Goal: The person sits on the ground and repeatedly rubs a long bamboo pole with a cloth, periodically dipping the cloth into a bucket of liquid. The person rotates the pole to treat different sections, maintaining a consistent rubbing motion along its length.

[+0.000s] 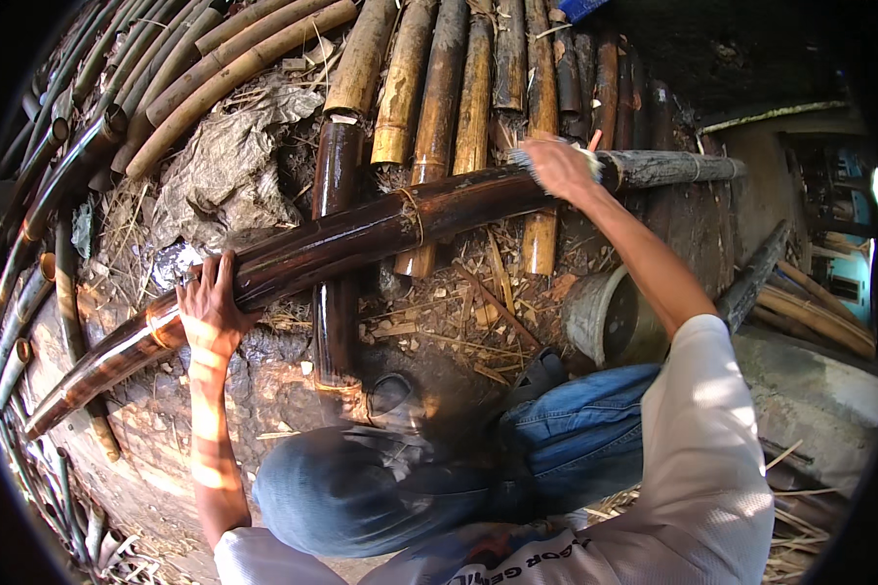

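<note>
A long, dark, glossy bamboo pole point(361, 234) lies slanting across the view, low at the left and high at the right. My left hand point(208, 304) grips its lower left part from above. My right hand point(559, 166) presses a pale fibrous scrubbing pad point(532, 156) against the pole's upper right part, where the surface turns grey and dull. A second dark wet pole point(336, 253) lies upright beneath the long one. My knees in blue jeans point(576, 429) sit below.
Several yellow-brown bamboo poles point(439, 88) lie side by side at the top; greener ones point(146, 68) fan out at the upper left and left edge. A grey metal bucket point(605, 317) stands by my right knee. Straw and chips litter the muddy ground.
</note>
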`<state>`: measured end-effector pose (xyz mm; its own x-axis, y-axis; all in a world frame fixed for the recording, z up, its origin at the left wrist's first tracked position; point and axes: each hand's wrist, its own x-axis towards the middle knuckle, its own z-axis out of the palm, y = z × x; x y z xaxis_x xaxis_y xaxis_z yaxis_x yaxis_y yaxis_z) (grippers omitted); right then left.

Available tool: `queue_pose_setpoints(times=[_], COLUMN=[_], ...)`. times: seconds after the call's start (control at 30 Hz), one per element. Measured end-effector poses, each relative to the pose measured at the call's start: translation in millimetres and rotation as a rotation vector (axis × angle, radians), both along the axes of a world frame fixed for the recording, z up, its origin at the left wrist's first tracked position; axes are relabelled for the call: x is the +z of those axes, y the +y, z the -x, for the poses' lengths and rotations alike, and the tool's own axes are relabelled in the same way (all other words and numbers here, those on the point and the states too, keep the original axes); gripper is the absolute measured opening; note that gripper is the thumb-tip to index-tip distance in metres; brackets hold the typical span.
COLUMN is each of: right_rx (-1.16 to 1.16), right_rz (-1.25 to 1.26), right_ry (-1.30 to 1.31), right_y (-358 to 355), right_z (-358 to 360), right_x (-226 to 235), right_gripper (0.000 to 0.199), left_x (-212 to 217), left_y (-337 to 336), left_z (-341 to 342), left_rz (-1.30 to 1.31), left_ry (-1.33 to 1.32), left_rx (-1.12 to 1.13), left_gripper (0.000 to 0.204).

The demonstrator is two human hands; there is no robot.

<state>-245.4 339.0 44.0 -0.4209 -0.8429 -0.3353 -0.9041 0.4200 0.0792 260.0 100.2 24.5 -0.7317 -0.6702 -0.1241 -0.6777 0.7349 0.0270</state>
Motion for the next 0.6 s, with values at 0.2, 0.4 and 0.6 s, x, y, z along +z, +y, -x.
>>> queue_pose_setpoints(times=[0.2,0.4,0.6], right_rx=[-0.028,-0.162,-0.444], right_rz=[0.304,0.454,0.295], right_ry=[-0.261,-0.126,-0.078], right_y=[-45,4,3], right_z=[-116,-90,-63], right_x=[-56,-65,-15], right_gripper=[0.038,0.057,0.043], left_x=[1,8,7], left_y=[9,1,-13], left_z=[14,11,31], left_rz=[0.001,-0.072,-0.088], left_ry=[0.008,0.015,0.072], left_rx=[-0.016,-0.014,-0.14], left_gripper=[0.109,0.11,0.102])
